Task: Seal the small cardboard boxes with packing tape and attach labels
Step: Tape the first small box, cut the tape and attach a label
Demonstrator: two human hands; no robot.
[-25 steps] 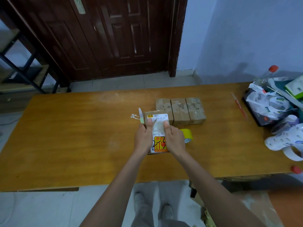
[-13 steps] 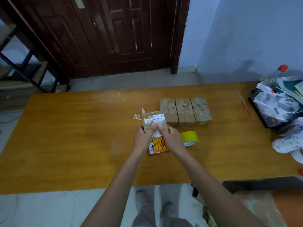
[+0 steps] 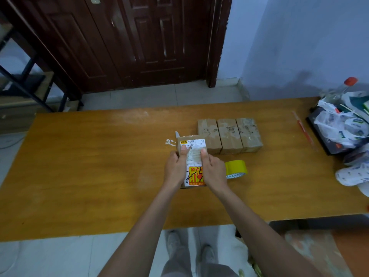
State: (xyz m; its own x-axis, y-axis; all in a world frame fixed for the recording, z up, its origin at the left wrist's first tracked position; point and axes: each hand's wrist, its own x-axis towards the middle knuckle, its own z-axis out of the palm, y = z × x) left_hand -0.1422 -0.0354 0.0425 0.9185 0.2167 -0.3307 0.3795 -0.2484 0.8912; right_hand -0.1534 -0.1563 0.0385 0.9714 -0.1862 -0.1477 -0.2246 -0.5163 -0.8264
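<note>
On a wooden table (image 3: 79, 176) beside three taped boxes (image 3: 229, 135), a shipping label (image 3: 194, 152) is pressed onto a small cardboard box (image 3: 182, 142) by flat left hand (image 3: 175, 168) and right hand (image 3: 214, 170), edge-smoothing judged next.

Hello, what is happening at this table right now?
A person is labelling small cardboard boxes on a wooden table. Both hands, the left hand and the right hand, press a white shipping label flat onto the top of the nearest box, thumbs on the label. Three taped boxes stand in a row just behind it. A roll of yellow packing tape lies beside the right hand, untouched.
</note>
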